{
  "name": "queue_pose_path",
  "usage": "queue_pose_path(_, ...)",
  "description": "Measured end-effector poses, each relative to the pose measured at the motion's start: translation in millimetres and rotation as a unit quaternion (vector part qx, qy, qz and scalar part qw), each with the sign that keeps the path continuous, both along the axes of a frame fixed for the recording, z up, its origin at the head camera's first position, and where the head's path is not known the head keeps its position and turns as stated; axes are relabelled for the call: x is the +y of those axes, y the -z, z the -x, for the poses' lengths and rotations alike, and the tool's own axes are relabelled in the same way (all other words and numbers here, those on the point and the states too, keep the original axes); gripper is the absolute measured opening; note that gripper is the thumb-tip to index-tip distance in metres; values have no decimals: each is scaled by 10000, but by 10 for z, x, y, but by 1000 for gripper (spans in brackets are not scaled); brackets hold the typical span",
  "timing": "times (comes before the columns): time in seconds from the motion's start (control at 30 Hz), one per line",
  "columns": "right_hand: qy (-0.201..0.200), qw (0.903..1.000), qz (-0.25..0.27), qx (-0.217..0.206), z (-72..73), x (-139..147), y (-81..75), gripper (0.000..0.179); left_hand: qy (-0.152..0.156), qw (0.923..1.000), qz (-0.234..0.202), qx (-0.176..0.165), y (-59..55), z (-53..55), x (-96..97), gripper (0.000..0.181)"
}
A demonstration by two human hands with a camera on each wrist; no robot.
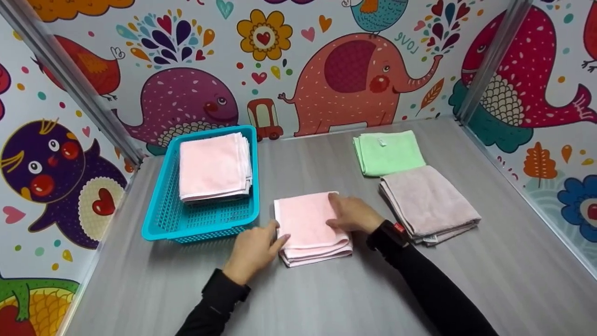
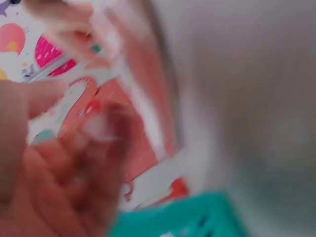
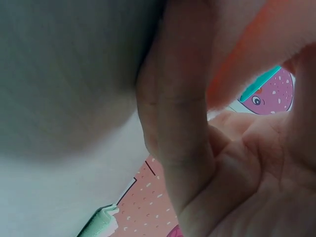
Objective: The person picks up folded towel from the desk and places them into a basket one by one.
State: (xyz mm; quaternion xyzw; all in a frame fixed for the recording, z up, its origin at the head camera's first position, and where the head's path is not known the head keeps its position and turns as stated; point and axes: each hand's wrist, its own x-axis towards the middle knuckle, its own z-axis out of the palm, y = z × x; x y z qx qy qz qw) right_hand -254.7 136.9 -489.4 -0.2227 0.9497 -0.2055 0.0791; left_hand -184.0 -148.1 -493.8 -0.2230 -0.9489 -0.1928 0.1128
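Here's the coral elephant [image 1: 347, 100] on the wall [image 1: 303, 14]: red car [image 1: 268, 131] just left, purple whale [image 1: 186, 98] beyond that, and above, cut off, a bird [image 1: 380, 19], probably!

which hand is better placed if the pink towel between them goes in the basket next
Probably the left hand: it is at the pink towel's side nearest the blue basket. The right hand is at the opposite side, toward the mauve towel, so its path looks longer.

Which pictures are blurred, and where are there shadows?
Head view: fairly sharp, soft shadow below the turquoise perforated plastic basket; left wrist view: left hand and folded pink cloth blurred; right wrist view: dim, the grey tabletop shadowed at upper left.
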Motion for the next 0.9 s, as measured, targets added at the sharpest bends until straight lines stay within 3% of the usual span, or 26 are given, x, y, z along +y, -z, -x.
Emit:
queue_pose_path(0.1, -53, 10000, 49, 39, -1, -22, 27, 72, -185, 9938, -358, -1037, 109, -13, 68, 53)
queue_pose_path(0.2, -4, 10000, 16, -91, 4, -49, 36, 75, 29, 9844, -953, -1481, 163, -9, 109, 55)
queue_pose_path(0.33, 105, 9997, 52, -216, -4, -74, 28, 77, 315, 9741, -1451, -1708, 201, 24, 120, 40)
queue_pose_path(0.43, 118, 9996, 162, -197, -18, -82, 27, 76, 343, 9649, -1676, -1995, 213, 45, 116, 34)
queue_pose_path(0.67, -36, 9994, 328, -34, -30, -87, 43, 73, 304, 9617, -1749, -2088, 204, 42, 130, 32)
queue_pose_path(0.9, -143, 9989, 419, 125, -42, -87, 47, 68, 395, 9510, -2217, -2117, 224, 67, 153, 32)
